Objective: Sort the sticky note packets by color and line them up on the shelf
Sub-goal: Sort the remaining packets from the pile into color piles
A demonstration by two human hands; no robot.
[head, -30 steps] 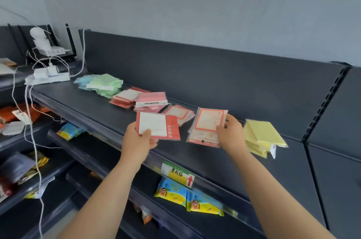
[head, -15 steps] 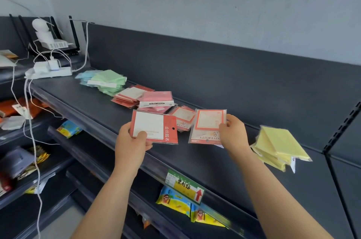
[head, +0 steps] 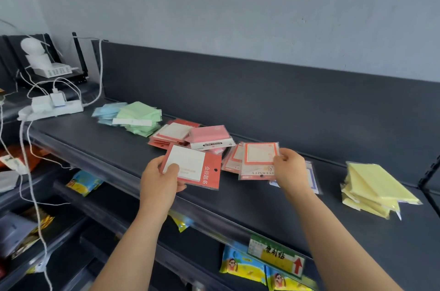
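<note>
The sorting step is in hand: each hand holds one packet just in front of the pink stack [head: 209, 137], which lies mid-shelf. The left hand [head: 158, 180] grips a red packet with a white pad [head: 195, 167] in front of the pink stack, thumb on top and fingers [head: 181, 187] curled beneath, clear of the shelf [head: 238, 200]. The right hand [head: 289, 169] pinches an orange-framed packet [head: 259, 160] by its edge, right of the pink stack, over a loose fan of like packets [head: 232, 160]; whether it touches them I cannot tell.

A red-and-white pile [head: 171, 133] lies against the pink stack's left side. Farther left are the green stack [head: 139, 115] and then the blue one [head: 104, 112]. The yellow stack [head: 371, 186] sits well to the right of the pink stack.

The colours look largely grouped, but the piles are ragged rather than lined up. The next move likely calls for laying the red packet on the red-and-white pile and the framed one on its fan, edges squared. The slick wrappers may slide.
</note>
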